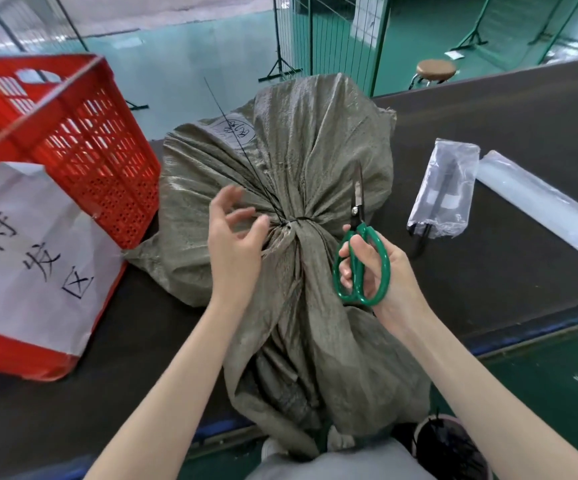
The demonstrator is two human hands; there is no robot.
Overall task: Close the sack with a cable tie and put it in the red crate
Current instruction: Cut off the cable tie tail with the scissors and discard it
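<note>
A grey-green woven sack (315, 150) lies on the dark table, its neck gathered in the middle. A black cable tie (299, 220) circles the neck, and its long tail (242, 147) sticks up toward the far left. My left hand (235, 237) hovers at the left of the tied neck with fingers spread, holding nothing. My right hand (381, 271) grips green-handled scissors (360, 251), blades closed and pointing up, just right of the neck. The red crate (83, 140) stands at the left, tilted in view.
A white paper sign with black characters (28, 258) covers the crate's near side. A plastic bag of cable ties (443, 192) and a clear plastic roll (543, 209) lie on the table (488, 271) at the right. A round stool (435, 69) stands beyond it.
</note>
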